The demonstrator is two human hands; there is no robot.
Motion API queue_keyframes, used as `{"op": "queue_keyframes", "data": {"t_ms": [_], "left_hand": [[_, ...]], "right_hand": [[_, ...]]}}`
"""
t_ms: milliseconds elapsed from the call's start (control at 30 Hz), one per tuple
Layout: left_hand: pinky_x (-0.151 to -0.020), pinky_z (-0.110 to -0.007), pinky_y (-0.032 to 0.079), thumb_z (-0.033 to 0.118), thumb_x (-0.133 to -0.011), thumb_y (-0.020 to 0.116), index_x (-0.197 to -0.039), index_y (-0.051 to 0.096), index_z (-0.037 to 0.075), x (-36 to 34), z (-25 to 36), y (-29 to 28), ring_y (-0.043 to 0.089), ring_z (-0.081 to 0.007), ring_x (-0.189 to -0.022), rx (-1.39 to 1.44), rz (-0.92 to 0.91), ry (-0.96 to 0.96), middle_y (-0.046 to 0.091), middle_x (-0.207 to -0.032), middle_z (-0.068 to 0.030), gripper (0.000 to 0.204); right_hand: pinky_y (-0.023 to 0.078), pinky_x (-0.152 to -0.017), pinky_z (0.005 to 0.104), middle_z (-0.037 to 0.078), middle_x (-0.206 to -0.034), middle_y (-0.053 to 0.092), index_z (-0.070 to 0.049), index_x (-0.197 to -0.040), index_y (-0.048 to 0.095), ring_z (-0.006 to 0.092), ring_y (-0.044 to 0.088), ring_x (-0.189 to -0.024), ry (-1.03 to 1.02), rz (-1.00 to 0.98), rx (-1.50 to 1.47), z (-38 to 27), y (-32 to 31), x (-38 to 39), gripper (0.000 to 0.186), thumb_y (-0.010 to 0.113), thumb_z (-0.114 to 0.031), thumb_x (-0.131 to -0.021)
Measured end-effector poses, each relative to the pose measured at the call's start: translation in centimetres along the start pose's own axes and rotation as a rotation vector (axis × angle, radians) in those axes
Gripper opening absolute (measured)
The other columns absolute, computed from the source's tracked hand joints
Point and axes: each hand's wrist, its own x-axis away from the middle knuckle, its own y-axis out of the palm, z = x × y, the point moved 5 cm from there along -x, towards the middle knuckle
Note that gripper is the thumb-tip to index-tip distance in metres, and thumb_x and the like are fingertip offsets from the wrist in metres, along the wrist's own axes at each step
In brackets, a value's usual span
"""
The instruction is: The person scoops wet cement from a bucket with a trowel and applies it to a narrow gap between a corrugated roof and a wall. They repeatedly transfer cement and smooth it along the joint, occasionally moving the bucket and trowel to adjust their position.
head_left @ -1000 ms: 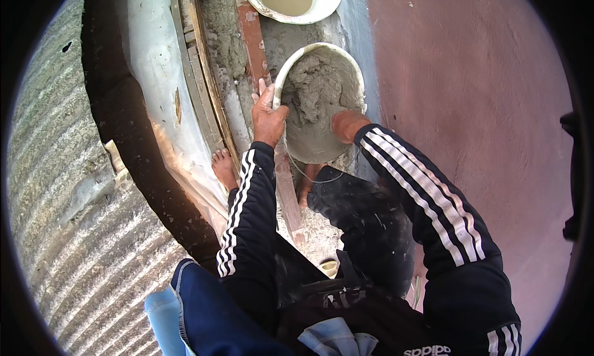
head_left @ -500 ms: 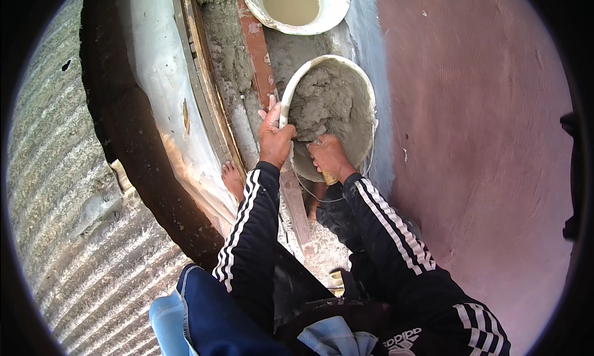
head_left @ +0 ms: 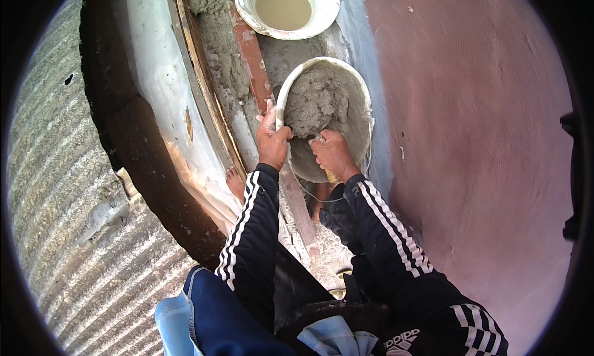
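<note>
A pale bucket (head_left: pixel 366 95) stands in front of me, tilted, with wet grey mortar (head_left: pixel 317 102) heaped toward its far side. My left hand (head_left: pixel 273 141) is closed on the bucket's left rim, some fingers outside and the thumb toward the inside. Inside the near part of the bucket, my right hand (head_left: pixel 335 155) is wrapped round the handle of a trowel (head_left: pixel 332 177), whose yellowish end sticks out below the fist. Most of its blade is hidden by the hand and the mortar. A thin wire bail hangs at the bucket's near side.
Beyond the bucket sits a white basin (head_left: pixel 326 3) of cloudy water. A reddish-brown board (head_left: pixel 249 53) lies left of them, beside a wooden edge (head_left: pixel 207 77). A reddish plastered wall (head_left: pixel 470 121) rises at right; corrugated roofing (head_left: pixel 68 170) spreads at left. My bare foot (head_left: pixel 235 181) rests near the wooden edge.
The mortar heap has shifted toward the far side, baring more of the bucket's near inside. My right hand has turned slightly with the trowel; my left keeps its hold on the rim.
</note>
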Motion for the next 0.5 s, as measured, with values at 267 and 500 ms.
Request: {"op": "queue_keyframes", "data": {"t_ms": [267,500], "left_hand": [[-0.101,-0.028,0.044,-0.013,-0.078,0.058,-0.15,0.05,-0.005,-0.4,0.7,0.2,0.044,-0.0178,-0.131,0.169,-0.003,-0.203,0.046,-0.154,-0.0103,0.073],[-0.113,-0.029,0.038,-0.006,-0.085,0.061,-0.155,0.044,-0.004,0.6,2.7,0.0,0.049,-0.0199,-0.136,0.062,-0.112,-0.125,0.052,-0.15,-0.0087,0.072]], "right_hand": [[0.044,-0.042,0.0298,0.001,-0.064,0.058,-0.005,-0.088,0.06,0.0103,0.055,-0.049,-0.052,0.032,-0.19,0.3,0.5,1.1,0.019,0.071,-0.018,-0.096],[0.043,-0.044,0.0261,-0.001,-0.069,0.058,-0.005,-0.095,0.061,0.0081,0.054,-0.052,-0.103,0.054,-0.321,0.5,1.0,3.9,0.014,0.07,-0.016,-0.098]]}}
